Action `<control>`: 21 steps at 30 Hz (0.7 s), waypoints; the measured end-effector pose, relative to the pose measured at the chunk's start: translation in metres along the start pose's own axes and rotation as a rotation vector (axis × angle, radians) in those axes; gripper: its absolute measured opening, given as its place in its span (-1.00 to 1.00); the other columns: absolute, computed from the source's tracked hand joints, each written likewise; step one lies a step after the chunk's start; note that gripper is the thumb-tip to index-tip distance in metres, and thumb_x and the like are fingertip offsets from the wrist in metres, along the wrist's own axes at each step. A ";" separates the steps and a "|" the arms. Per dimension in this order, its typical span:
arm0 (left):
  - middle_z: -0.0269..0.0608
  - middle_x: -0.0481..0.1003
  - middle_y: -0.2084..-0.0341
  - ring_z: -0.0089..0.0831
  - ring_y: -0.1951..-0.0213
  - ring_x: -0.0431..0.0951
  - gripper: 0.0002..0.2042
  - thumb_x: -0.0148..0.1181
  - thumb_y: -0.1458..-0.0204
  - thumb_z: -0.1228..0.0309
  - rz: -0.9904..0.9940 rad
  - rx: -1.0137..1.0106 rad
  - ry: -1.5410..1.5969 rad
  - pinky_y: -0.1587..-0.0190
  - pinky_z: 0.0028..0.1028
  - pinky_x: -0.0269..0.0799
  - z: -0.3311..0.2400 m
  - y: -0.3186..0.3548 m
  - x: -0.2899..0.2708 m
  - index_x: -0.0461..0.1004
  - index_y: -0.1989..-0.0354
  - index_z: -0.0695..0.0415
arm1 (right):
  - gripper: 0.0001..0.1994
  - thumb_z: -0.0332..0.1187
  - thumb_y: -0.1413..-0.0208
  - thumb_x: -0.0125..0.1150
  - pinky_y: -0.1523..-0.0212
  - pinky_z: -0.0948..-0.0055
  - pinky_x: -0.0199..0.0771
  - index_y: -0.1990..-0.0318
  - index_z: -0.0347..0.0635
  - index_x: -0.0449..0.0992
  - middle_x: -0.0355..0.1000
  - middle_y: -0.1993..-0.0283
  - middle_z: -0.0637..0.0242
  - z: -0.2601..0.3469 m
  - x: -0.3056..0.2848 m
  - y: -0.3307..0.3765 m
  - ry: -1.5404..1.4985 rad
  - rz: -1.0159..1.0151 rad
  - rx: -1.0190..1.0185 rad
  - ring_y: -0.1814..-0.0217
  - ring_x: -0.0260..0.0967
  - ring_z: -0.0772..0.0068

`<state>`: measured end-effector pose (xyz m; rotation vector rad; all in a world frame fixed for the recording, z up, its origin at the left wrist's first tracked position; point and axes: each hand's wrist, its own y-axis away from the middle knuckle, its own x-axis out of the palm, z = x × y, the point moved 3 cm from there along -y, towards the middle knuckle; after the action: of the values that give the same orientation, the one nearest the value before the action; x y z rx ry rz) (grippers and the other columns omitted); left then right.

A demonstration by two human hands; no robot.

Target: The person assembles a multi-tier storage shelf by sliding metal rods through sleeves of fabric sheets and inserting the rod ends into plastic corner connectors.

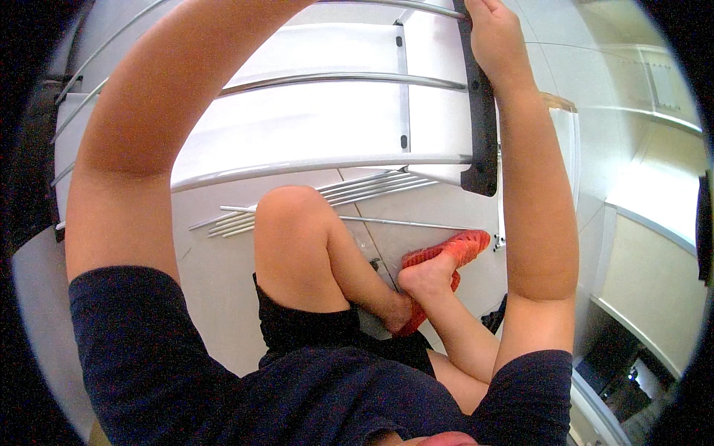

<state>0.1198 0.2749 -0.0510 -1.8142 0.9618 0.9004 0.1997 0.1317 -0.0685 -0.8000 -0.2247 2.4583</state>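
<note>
In front of me stands a rack with curved silver tubes (pixel 342 78) joined to a black end piece (pixel 482 126) on its right. Behind the tubes are white panels (pixel 297 123). At the top of the view my right hand (pixel 500 41) is closed on the upper part of the black end piece, its fingertips partly cut off by the frame edge. My left forearm (pixel 223 44) reaches up across the rack's tubes and leaves the picture at the top, so my left hand is out of sight.
Several loose silver rods (pixel 379 187) lie on the tiled floor (pixel 216 312) below the rack. My crossed legs, in red slippers (pixel 465 249), are close beneath. A pale cabinet (pixel 647 275) stands at the right, with an open dark compartment (pixel 613 364) low down.
</note>
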 end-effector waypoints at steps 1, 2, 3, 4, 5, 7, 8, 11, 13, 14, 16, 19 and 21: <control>-0.01 0.53 0.36 -0.07 0.22 0.50 -0.86 0.13 0.06 0.43 -0.071 0.051 0.006 0.14 -0.24 0.38 0.003 0.002 -0.001 0.54 0.34 0.18 | -0.68 -0.42 -0.18 -0.15 0.05 0.50 0.29 -0.01 -0.41 0.39 0.47 0.20 0.13 0.001 0.002 0.000 -0.017 0.003 0.003 0.14 0.35 0.39; -0.02 0.53 0.36 -0.08 0.22 0.50 -0.85 0.13 0.05 0.43 -0.141 0.101 0.011 0.13 -0.24 0.38 0.006 0.005 -0.002 0.54 0.33 0.20 | -0.68 -0.42 -0.18 -0.15 0.05 0.51 0.29 -0.01 -0.41 0.39 0.47 0.21 0.14 0.002 0.004 -0.001 -0.034 0.006 0.005 0.14 0.35 0.40; -0.03 0.53 0.36 -0.08 0.21 0.49 -0.84 0.12 0.04 0.43 -0.211 0.152 0.015 0.12 -0.24 0.37 0.009 0.009 -0.004 0.53 0.31 0.21 | -0.68 -0.41 -0.19 -0.16 0.05 0.51 0.29 -0.01 -0.40 0.39 0.47 0.21 0.15 0.003 0.006 -0.001 -0.052 0.009 0.007 0.15 0.35 0.41; -0.02 0.53 0.37 -0.09 0.21 0.49 -0.84 0.12 0.04 0.43 -0.219 0.148 0.018 0.13 -0.24 0.37 0.003 0.012 -0.007 0.52 0.31 0.22 | -0.68 -0.41 -0.19 -0.15 0.06 0.51 0.29 0.00 -0.40 0.40 0.47 0.22 0.16 0.000 0.006 -0.001 -0.070 0.009 0.028 0.15 0.35 0.42; -0.02 0.53 0.37 -0.09 0.21 0.49 -0.84 0.12 0.04 0.44 -0.229 0.149 0.023 0.13 -0.24 0.36 -0.012 0.018 -0.017 0.52 0.31 0.23 | -0.68 -0.40 -0.19 -0.15 0.07 0.52 0.29 0.01 -0.40 0.41 0.47 0.23 0.17 -0.002 0.004 0.000 -0.086 0.005 0.048 0.16 0.34 0.44; -0.01 0.53 0.39 -0.10 0.22 0.50 -0.85 0.11 0.03 0.45 -0.185 0.159 0.050 0.14 -0.24 0.36 -0.039 0.038 -0.033 0.51 0.33 0.25 | -0.69 -0.39 -0.20 -0.15 0.09 0.52 0.30 0.04 -0.40 0.42 0.46 0.25 0.19 -0.001 0.002 -0.001 -0.091 0.012 0.035 0.18 0.34 0.46; -0.01 0.52 0.40 -0.11 0.24 0.50 -0.87 0.10 0.02 0.46 -0.129 0.174 0.087 0.16 -0.24 0.36 -0.050 0.049 -0.033 0.50 0.35 0.25 | -0.70 -0.38 -0.20 -0.15 0.11 0.52 0.30 0.06 -0.39 0.42 0.46 0.27 0.20 -0.004 0.000 0.000 -0.070 0.019 0.012 0.19 0.34 0.46; -0.01 0.51 0.44 -0.10 0.30 0.51 -0.88 0.09 0.00 0.45 0.128 0.091 0.331 0.23 -0.23 0.38 -0.072 0.082 -0.027 0.46 0.43 0.26 | -0.70 -0.37 -0.20 -0.15 0.16 0.51 0.32 0.09 -0.39 0.43 0.46 0.30 0.22 -0.009 0.001 -0.001 -0.006 0.017 0.036 0.24 0.34 0.46; -0.06 0.53 0.41 -0.17 0.30 0.55 -0.86 0.14 0.00 0.39 0.203 0.105 0.192 0.27 -0.28 0.43 -0.080 0.091 -0.020 0.48 0.30 0.15 | -0.71 -0.37 -0.19 -0.15 0.18 0.50 0.33 0.10 -0.39 0.43 0.46 0.32 0.22 -0.010 0.000 -0.002 0.031 0.014 0.072 0.26 0.35 0.45; -0.11 0.56 0.37 -0.25 0.29 0.58 -0.80 0.20 0.01 0.33 0.177 0.057 0.130 0.28 -0.34 0.48 -0.085 0.095 -0.005 0.52 0.20 0.05 | -0.70 -0.37 -0.19 -0.15 0.18 0.49 0.33 0.09 -0.39 0.43 0.47 0.32 0.21 -0.007 0.001 -0.002 0.036 0.017 0.080 0.27 0.35 0.45; -0.11 0.56 0.35 -0.24 0.27 0.58 -0.80 0.22 0.04 0.31 0.210 0.026 0.187 0.22 -0.31 0.47 -0.084 0.097 0.007 0.53 0.24 0.07 | -0.70 -0.37 -0.20 -0.15 0.18 0.48 0.34 0.07 -0.38 0.43 0.47 0.31 0.20 -0.003 0.002 -0.001 0.026 0.001 0.086 0.27 0.36 0.43; -0.13 0.56 0.36 -0.23 0.27 0.57 -0.82 0.17 0.00 0.34 0.296 -0.014 0.185 0.22 -0.28 0.47 -0.090 0.097 0.010 0.51 0.22 0.07 | -0.69 -0.37 -0.20 -0.15 0.15 0.46 0.34 0.05 -0.36 0.43 0.48 0.29 0.18 -0.004 0.004 0.000 -0.008 -0.050 0.051 0.26 0.37 0.40; -0.09 0.54 0.38 -0.14 0.32 0.56 -0.81 0.15 0.00 0.37 0.282 0.009 0.155 0.26 -0.22 0.46 -0.093 0.096 0.011 0.46 0.19 0.04 | -0.69 -0.36 -0.19 -0.15 0.14 0.44 0.34 0.04 -0.35 0.43 0.48 0.28 0.16 -0.012 0.002 -0.004 -0.010 -0.070 -0.007 0.25 0.37 0.38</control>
<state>0.0581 0.1562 -0.0609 -1.7880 1.3430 0.9318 0.2071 0.1360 -0.0786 -0.7703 -0.2602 2.3976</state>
